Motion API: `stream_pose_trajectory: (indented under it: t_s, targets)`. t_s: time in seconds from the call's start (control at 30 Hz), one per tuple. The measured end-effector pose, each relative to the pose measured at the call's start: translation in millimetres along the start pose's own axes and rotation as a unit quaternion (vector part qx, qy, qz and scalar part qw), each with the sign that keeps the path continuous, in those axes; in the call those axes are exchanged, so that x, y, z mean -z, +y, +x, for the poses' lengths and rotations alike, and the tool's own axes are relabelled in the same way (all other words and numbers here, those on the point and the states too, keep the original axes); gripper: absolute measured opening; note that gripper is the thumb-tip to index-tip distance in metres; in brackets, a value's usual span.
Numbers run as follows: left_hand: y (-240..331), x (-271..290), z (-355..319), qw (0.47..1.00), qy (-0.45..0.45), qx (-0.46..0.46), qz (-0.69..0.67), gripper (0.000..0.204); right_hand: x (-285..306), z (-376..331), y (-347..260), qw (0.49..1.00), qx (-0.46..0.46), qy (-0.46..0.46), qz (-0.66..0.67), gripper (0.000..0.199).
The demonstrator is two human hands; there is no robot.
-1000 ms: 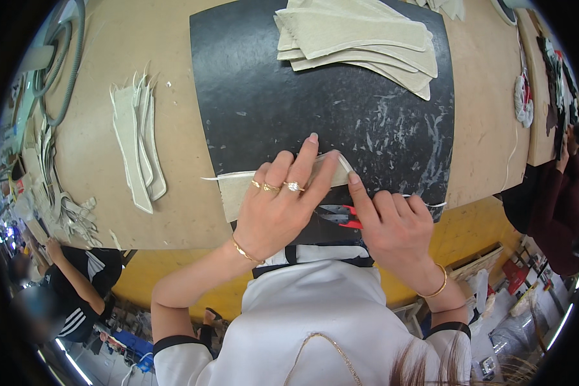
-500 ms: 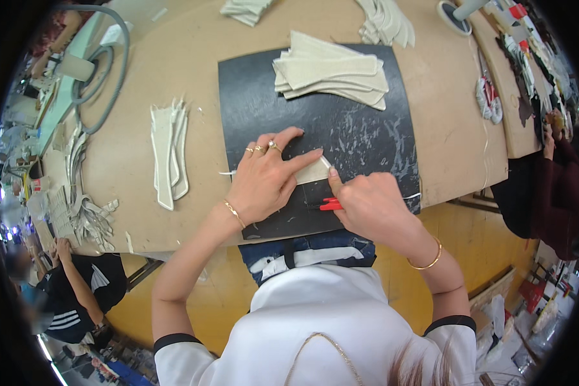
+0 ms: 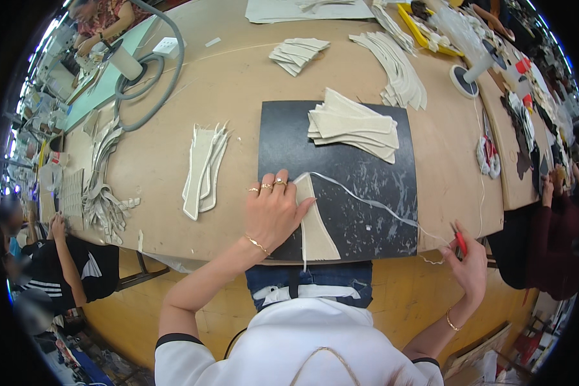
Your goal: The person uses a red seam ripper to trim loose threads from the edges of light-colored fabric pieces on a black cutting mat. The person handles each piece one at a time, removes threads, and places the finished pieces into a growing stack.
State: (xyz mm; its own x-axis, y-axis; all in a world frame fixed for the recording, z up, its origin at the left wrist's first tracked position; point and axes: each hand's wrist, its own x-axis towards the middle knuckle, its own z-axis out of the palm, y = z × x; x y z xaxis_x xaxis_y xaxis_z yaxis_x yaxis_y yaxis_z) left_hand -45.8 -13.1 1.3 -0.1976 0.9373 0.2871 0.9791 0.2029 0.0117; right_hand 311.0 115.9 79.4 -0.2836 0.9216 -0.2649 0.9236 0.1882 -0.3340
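My left hand (image 3: 273, 209) lies flat on a beige cut piece (image 3: 316, 225) at the near edge of the black cutting mat (image 3: 341, 170), pinning it down. A thin trimmed strip (image 3: 367, 201) runs from that piece across the mat toward the right. My right hand (image 3: 469, 264) is off the table's near right edge, closed around a red-handled cutting tool (image 3: 460, 241), with the strip's end beside it. A stack of beige cut pieces (image 3: 354, 125) rests on the mat's far part.
A pile of narrow beige pieces (image 3: 202, 168) lies left of the mat on the wooden table (image 3: 174, 116). More stacks (image 3: 402, 77) sit at the back. A grey hose (image 3: 151, 77) curls at far left. Other people work at the left and right edges.
My right hand has pulled away from the piece to the right and off the table, drawing a long thin strip with it. The left hand stays pressed on the piece.
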Motion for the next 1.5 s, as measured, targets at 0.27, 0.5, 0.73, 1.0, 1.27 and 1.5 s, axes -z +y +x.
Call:
stream_pose_trajectory:
  t_s: [0.27, 0.5, 0.73, 1.0, 1.27, 1.5]
  targets:
    - [-27.2, 0.8, -15.5, 0.943, -0.157, -0.177, -0.233, 0.052, -51.6, 52.3, -105.0, 0.958, 0.212, 0.057, 0.182, 0.029]
    - [60.7, 0.0, -33.5, 0.967, -0.106, 0.085, -0.213, 0.071, -85.7, 99.7, -220.5, 0.946, 0.291, -0.093, 0.111, 0.029]
    - [28.0, 2.7, -43.9, 0.963, -0.051, 0.111, -0.24, 0.054, -89.8, 108.3, -231.4, 0.936, 0.283, -0.209, 0.011, 0.033]
    - [-3.4, -9.5, -35.8, 0.981, -0.02, 0.049, -0.188, 0.046, -101.0, 102.8, -224.4, 0.939, 0.27, -0.202, 0.063, 0.021]
    - [-1.9, -10.9, -32.8, 0.988, -0.012, 0.049, -0.149, 0.039, -100.8, 84.6, -213.1, 0.952, 0.221, -0.206, 0.049, 0.016]
    - [0.3, -6.7, -28.9, 0.995, -0.023, 0.037, -0.091, 0.038, -104.7, 78.6, -211.2, 0.956, 0.195, -0.206, 0.073, 0.017]
